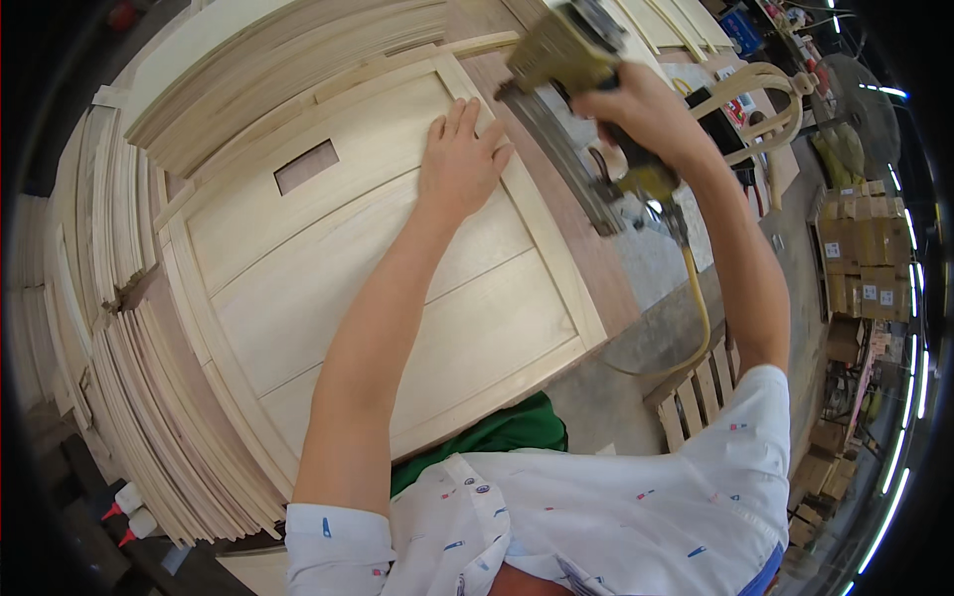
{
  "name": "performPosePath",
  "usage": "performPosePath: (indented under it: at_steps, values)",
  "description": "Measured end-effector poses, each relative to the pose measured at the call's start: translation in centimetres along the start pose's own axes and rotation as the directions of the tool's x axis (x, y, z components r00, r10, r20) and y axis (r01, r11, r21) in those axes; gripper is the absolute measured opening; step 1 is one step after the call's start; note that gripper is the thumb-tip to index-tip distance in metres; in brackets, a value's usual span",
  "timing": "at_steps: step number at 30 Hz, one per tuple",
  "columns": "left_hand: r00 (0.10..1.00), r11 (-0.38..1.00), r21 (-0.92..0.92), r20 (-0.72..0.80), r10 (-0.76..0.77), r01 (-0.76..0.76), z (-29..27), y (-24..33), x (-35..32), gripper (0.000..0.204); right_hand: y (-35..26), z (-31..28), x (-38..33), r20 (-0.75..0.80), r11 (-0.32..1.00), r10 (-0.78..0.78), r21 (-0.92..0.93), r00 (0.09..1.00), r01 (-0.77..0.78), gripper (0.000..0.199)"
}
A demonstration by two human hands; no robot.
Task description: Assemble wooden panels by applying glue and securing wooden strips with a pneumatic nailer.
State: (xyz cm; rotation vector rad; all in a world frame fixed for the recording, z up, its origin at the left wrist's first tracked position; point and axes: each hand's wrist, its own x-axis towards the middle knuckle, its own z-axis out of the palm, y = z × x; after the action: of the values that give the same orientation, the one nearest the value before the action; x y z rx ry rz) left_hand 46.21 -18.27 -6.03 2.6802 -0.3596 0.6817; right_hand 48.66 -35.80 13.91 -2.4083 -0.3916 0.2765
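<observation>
A pale wooden panel (338, 263) with a raised frame and a small rectangular cutout lies in front of me. My left hand (463, 164) rests flat on it, fingers stretched toward the far right corner beside the right frame strip (537, 228). Lifted off to the right of the panel, my right hand (641, 114) is wrapped round the handle of an olive-coloured air nail gun (568, 50). Its long dark magazine (566, 159) is apart from the wood. A yellow air hose (693, 288) hangs from the tool's handle end.
Stacked wooden strips (179, 427) line the left side, and a pile of boards (288, 79) stands at the back. Glue bottles (134, 512) sit at lower left. A slatted pallet (701, 392), a standing fan (865, 114) and cardboard boxes (865, 253) are at right.
</observation>
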Motion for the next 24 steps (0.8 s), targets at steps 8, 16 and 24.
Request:
performPosePath:
  at_steps: [8, 16, 24]
  values:
    - [0.997, 0.999, -0.041, -0.076, 0.022, -0.025, -1.0, 0.3, 0.2, 0.032, -1.7, 2.7, 12.8, 0.145, 1.000, -0.026, 0.006, 0.989, 0.025, 0.025]
    - [0.992, 0.997, -0.064, -0.126, 0.029, -0.037, -0.9, -0.2, 0.3, 0.030, -2.2, 3.8, 14.3, 0.144, 0.999, 0.000, -0.033, 0.990, 0.005, 0.025]
    - [0.994, 0.997, -0.055, -0.106, 0.040, -0.046, -0.5, 0.2, 0.6, 0.031, -1.2, 4.2, 14.4, 0.092, 0.992, -0.081, -0.086, 0.992, 0.088, 0.025]
